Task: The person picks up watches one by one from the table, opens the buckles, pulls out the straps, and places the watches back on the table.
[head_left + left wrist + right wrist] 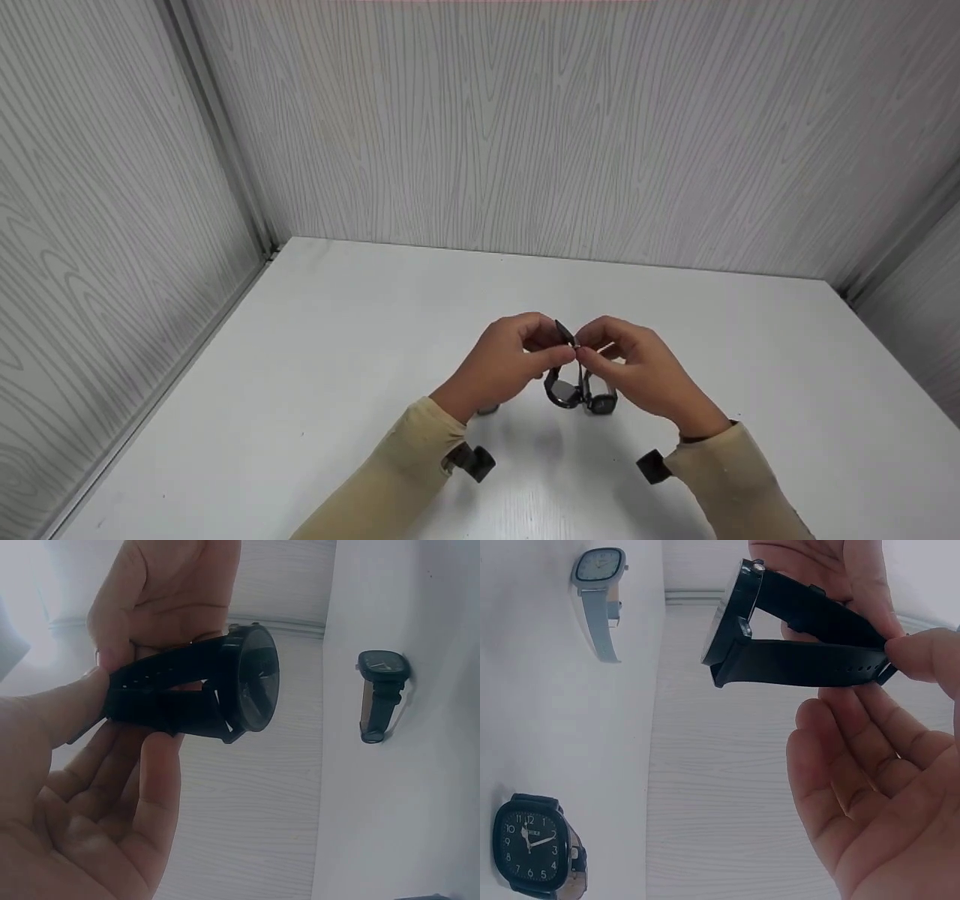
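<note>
A black wristwatch (564, 391) with a round face hangs between the hands, its strap ends uppermost. My left hand (510, 360) pinches the strap near its end with thumb and fingers. Close against it, my right hand (637, 364) pinches the strap at the same place. In the left wrist view the watch's dark round dial (259, 679) faces away from the hands, and the strap forms a loop. Small holes line one strap half (802, 662) in the right wrist view. Fingers partly cover the strap ends, so I cannot tell if they are fastened.
Below the hands, a black square-faced watch (531, 844) sits on the white table (375, 315). A grey watch (600, 566) with a pale strap also lies there, mostly hidden by the left wrist in the head view. Wood-patterned panels (480, 127) surround the table.
</note>
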### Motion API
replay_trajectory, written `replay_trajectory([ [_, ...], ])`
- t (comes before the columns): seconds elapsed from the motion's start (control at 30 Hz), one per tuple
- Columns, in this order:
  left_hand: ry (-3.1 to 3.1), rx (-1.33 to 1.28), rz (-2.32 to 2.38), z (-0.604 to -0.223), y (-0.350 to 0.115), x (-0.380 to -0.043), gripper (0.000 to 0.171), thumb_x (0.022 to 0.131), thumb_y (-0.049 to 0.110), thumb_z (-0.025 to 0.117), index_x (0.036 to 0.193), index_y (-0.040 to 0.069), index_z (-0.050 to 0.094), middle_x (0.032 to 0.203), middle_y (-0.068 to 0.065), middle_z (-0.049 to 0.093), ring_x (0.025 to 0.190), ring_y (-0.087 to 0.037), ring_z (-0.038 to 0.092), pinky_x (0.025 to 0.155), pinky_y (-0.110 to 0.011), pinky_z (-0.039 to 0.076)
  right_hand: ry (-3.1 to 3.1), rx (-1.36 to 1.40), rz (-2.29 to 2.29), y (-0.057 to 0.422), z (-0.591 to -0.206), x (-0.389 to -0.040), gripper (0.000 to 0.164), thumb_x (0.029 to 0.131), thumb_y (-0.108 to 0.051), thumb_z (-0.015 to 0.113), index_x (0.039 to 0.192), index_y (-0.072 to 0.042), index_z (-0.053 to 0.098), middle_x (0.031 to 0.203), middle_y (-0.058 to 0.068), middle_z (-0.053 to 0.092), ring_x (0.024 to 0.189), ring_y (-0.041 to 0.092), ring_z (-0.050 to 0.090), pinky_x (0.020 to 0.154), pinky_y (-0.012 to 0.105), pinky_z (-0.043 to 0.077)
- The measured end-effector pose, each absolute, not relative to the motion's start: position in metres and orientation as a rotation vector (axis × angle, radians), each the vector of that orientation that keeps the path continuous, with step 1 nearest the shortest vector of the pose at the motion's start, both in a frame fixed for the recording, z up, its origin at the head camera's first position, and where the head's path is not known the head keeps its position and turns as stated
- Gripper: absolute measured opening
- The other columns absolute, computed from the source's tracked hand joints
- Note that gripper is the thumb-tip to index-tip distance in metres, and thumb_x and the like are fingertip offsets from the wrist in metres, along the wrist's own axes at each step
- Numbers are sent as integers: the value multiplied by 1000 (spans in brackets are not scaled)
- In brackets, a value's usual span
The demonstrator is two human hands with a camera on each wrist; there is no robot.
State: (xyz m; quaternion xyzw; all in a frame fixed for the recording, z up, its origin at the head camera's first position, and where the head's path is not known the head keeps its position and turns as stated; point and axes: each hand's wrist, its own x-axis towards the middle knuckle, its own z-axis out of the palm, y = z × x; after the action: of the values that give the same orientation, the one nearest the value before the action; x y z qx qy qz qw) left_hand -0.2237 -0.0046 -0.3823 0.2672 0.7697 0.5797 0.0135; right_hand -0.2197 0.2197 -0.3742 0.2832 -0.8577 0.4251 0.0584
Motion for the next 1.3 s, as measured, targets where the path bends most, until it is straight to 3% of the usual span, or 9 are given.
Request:
replay_trajectory([
  [0.43,2421,884,1852,-382,-6,-225,17,96,30,75,106,16,74,95,6,74,89,-14,67,74,-31,56,-2573,861,1284,219,-375,-220,3,99,-15,70,102,-15,71,95,-1,71,86,16,66,84,31,56],
  [0.73,2377,902,1926,-384,-5,-225,18,96,28,75,107,13,74,95,3,74,87,-15,67,71,-31,57,-2572,861,1295,218,-376,-219,15,100,-24,71,113,-17,69,102,-5,71,94,14,68,87,32,56],
  [1.3,2344,861,1925,-385,-4,-226,19,96,29,76,108,14,73,96,3,74,87,-16,67,69,-30,57,-2616,841,1290,219,-374,-219,11,98,-24,73,107,-17,71,100,-6,71,91,16,67,84,33,56],
])
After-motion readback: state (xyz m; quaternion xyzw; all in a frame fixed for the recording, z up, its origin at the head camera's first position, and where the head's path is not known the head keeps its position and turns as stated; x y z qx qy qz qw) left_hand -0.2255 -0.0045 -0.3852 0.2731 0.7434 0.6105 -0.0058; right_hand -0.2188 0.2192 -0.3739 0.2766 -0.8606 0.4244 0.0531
